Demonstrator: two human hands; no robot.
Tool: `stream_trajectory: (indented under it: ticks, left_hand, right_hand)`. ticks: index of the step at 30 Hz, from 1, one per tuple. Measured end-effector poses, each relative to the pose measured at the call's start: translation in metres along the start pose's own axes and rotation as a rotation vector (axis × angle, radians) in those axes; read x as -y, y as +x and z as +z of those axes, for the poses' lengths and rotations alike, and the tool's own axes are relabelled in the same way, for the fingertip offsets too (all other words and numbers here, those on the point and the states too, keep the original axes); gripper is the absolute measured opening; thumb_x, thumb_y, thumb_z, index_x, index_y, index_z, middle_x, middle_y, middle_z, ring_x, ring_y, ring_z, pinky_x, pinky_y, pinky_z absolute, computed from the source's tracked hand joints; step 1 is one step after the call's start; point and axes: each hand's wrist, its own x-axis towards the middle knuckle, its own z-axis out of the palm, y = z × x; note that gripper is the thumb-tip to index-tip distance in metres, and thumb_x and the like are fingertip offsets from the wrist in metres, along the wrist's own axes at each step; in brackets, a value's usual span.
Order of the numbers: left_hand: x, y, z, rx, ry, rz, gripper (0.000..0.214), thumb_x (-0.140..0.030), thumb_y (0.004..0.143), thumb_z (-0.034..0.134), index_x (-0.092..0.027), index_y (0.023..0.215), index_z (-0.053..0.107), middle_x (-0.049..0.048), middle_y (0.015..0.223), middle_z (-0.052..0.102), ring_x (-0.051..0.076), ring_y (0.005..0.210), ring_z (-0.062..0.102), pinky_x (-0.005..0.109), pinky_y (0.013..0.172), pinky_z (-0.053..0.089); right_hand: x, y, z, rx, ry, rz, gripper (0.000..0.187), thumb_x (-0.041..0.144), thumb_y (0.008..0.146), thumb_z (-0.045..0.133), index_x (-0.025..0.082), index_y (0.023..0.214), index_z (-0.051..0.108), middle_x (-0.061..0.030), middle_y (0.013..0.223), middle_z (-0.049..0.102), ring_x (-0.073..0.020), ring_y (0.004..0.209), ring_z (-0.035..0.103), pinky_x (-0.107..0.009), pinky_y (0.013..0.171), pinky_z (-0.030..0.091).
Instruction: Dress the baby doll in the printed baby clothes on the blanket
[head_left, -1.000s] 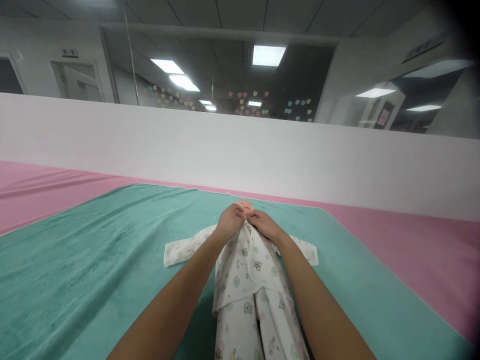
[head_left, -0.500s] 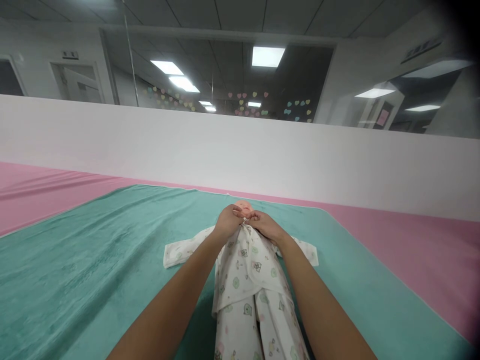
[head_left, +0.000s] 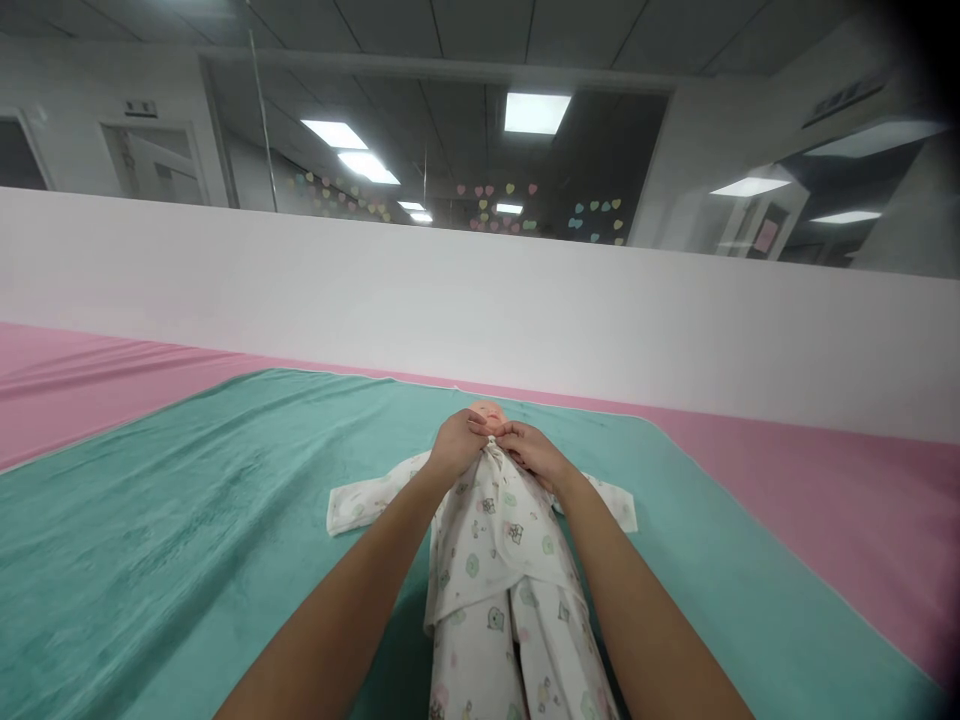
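A baby doll (head_left: 489, 411) lies face up on a teal blanket (head_left: 225, 520), its head away from me. It wears a white printed top (head_left: 499, 530) with both sleeves spread out sideways, and matching trousers (head_left: 491, 660). My left hand (head_left: 459, 442) and my right hand (head_left: 532, 450) meet at the top's neckline, just below the doll's chin. Both hands are closed, with fingertips pinched on the gathered fabric at the collar. A small knot or fastening shows between them, too small to make out clearly.
Pink cloth (head_left: 847, 510) shows around the teal blanket on both sides and at the back. Behind it stands a low white wall (head_left: 480, 310), topped by dark glass (head_left: 450, 140) with heart-shaped stickers and reflected ceiling lights.
Almost nothing differs. The fingers of both hands have shifted very slightly at the collar; the doll and its clothes lie as before.
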Motion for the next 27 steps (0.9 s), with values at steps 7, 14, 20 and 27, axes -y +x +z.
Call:
stream_trajectory:
  ticks: [7, 14, 20, 27]
  left_hand:
    - [-0.0009, 0.0038, 0.0007, 0.020, 0.077, 0.053, 0.017, -0.014, 0.067, 0.054, -0.018, 0.084, 0.058, 0.0035, 0.081, 0.065, 0.017, 0.074, 0.057, 0.024, 0.061, 0.039]
    - [-0.0010, 0.0012, 0.0010, 0.078, -0.008, 0.017, 0.019, -0.010, 0.067, 0.051, -0.016, 0.083, 0.057, 0.0033, 0.079, 0.063, 0.015, 0.071, 0.057, 0.023, 0.061, 0.041]
    - [-0.0036, -0.0012, 0.0010, 0.077, -0.044, -0.011, 0.019, -0.013, 0.070, 0.048, -0.016, 0.086, 0.057, 0.0060, 0.088, 0.063, 0.018, 0.080, 0.057, 0.027, 0.071, 0.042]
    - [-0.0068, -0.0037, -0.0031, 0.137, -0.072, -0.029, 0.016, -0.023, 0.074, 0.049, -0.016, 0.086, 0.056, 0.0071, 0.091, 0.063, 0.020, 0.083, 0.057, 0.027, 0.069, 0.042]
  right_hand:
    - [0.0027, -0.0021, 0.0038, -0.051, -0.036, -0.053, 0.021, 0.028, 0.067, 0.059, 0.018, 0.084, 0.059, 0.0056, 0.057, 0.042, -0.0062, 0.047, 0.031, -0.019, 0.043, 0.020]
    - [-0.0032, 0.0014, 0.0014, -0.049, 0.003, -0.043, 0.020, 0.028, 0.067, 0.059, 0.018, 0.085, 0.059, 0.0065, 0.055, 0.038, -0.0054, 0.045, 0.027, -0.019, 0.041, 0.017]
    - [-0.0055, 0.0033, 0.0023, -0.070, 0.019, -0.039, 0.020, 0.030, 0.068, 0.058, 0.018, 0.084, 0.058, 0.0069, 0.054, 0.037, -0.0055, 0.044, 0.026, -0.019, 0.040, 0.016]
    - [-0.0024, 0.0007, 0.0026, -0.054, 0.017, -0.052, 0.020, 0.032, 0.068, 0.058, 0.018, 0.083, 0.059, 0.0060, 0.057, 0.041, -0.0054, 0.046, 0.028, -0.020, 0.043, 0.019]
